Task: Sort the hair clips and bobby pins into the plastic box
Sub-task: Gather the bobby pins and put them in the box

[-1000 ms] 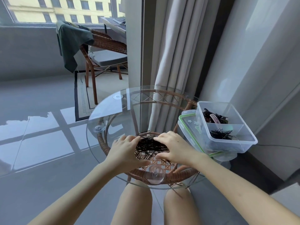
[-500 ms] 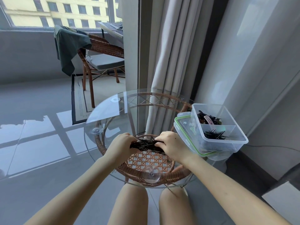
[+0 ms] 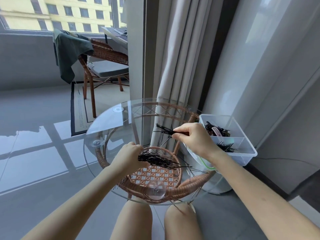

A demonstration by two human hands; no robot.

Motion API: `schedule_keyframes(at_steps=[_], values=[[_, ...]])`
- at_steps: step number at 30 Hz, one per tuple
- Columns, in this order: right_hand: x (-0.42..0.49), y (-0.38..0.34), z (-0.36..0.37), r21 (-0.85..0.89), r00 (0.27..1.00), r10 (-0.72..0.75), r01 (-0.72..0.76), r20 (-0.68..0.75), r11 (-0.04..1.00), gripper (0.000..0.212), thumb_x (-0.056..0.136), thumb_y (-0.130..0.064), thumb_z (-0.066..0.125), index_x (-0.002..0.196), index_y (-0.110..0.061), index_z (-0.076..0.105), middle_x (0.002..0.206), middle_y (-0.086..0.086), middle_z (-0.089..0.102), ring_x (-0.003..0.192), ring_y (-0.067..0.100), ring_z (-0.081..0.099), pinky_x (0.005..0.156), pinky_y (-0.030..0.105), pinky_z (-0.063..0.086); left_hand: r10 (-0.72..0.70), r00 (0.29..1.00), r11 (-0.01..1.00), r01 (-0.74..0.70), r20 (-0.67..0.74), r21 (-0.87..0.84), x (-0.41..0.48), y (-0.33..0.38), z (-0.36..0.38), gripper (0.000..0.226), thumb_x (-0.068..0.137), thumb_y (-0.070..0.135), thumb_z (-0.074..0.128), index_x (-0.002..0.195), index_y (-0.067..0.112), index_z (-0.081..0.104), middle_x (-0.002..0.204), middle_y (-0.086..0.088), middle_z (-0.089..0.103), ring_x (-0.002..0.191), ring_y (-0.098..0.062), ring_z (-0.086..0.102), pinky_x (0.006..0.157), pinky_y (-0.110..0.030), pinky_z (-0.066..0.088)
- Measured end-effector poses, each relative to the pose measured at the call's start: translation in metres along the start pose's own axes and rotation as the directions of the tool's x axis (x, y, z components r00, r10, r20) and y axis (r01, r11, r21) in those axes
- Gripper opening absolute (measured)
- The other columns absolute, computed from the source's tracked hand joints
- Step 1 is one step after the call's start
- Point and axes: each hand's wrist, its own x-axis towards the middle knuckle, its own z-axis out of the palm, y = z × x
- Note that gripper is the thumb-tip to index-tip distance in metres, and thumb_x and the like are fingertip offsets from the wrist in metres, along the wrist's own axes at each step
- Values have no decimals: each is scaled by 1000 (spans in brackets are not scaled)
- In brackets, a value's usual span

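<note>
Two bunches of bobby pins, one per hand.

Left hand (image 3: pixel 129 159): fingers and thumb curled round one end of the big bundle (image 3: pixel 160 160), low over the near-centre of the glass tabletop (image 3: pixel 110 129). The long axis runs left to right, tilted slightly toward me. The gripped end is on the left and the free ends fan out to the right, over the woven rattan shelf (image 3: pixel 155 174) showing through the glass. Cannot tell whether the tips touch the glass.

Right hand (image 3: pixel 192 138): thumb and fingertips pinch a smaller bunch (image 3: pixel 164 131), narrow grip, other fingers curled in. It is held further from me than the left hand, just beside the left wall of the plastic box (image 3: pixel 245 159). That bunch's long axis points out from my fingertips to the left and away from me. A few pins hang off it crooked, pointing down.

The box sits at the right edge of the table on its green-sealed lid (image 3: pixel 207 166), and a divider splits it in two. The far compartment holds hair clips (image 3: pixel 216 131), dark ones plus a pink one. The near compartment holds loose bobby pins (image 3: pixel 226 147).

Stray pins (image 3: pixel 198 170) lie on the glass between the big bundle and the lid, long axes roughly left-right. More strays lie near my left wrist at the near-left rim.
</note>
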Motion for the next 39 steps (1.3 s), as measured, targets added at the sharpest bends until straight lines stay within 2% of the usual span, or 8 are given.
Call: schedule_keyframes(at_steps=[2,8,13,16,22,26,31,39], values=[[3,2,-19,-2,999,9,-9,-31,1000,15,78,-13,72,93,-10,74,72,-15,65,71,4,61,66,2,42,-7,1000,1000,7,27,22,5,5,-3,54,73,47,69,112,11,60,109,-9,60,96,-23,57,83,-31,49],[0,33,-92,-45,987,89,-96,-133,994,20,78,-13,72,98,-10,73,79,-5,70,59,-10,58,59,2,41,16,994,1000,-18,104,13,17,12,-8,34,73,37,70,97,13,66,93,-1,65,76,-15,55,62,-19,43],[-17,69,-132,-130,989,146,-149,-33,980,12,77,-9,72,83,-19,75,79,-2,73,75,14,65,71,16,46,46,993,998,-50,106,33,22,16,-10,23,75,28,71,92,14,66,80,6,55,71,-11,51,51,-12,33],[-24,91,-135,-232,982,177,-158,60,960,14,75,-7,73,89,-8,75,84,5,73,82,22,67,81,31,49,46,991,998,-51,129,36,24,18,-13,10,77,24,69,80,15,65,73,7,56,62,-7,51,46,-11,32],[-20,114,-121,-359,924,281,-178,260,916,13,76,-12,74,89,-11,75,82,-4,69,78,12,63,74,21,43,36,987,993,-52,156,102,26,21,-21,11,74,24,72,78,14,72,70,3,64,63,-14,58,57,-24,51],[-15,114,-114,-499,913,304,-137,271,856,19,75,-26,74,92,-18,75,89,-8,70,76,2,58,77,22,46,33,990,990,-51,137,130,28,21,-25,11,74,20,69,77,10,74,78,-7,71,73,-23,66,66,-31,56],[-19,103,-118,-663,974,170,-27,152,748,28,80,-55,57,92,-34,71,93,-13,71,89,14,62,73,29,43,38,991,988,-55,125,141,28,20,-32,15,73,16,67,60,10,65,62,-6,53,56,-20,44,55,-29,43],[-26,100,-116,-676,999,-12,44,51,736,32,88,-50,48,81,-28,71,80,-7,72,79,20,63,64,28,39,79,995,994,-83,56,77,34,34,-58,14,72,21,73,74,6,75,63,-10,68,54,-19,51,59,-27,50]])
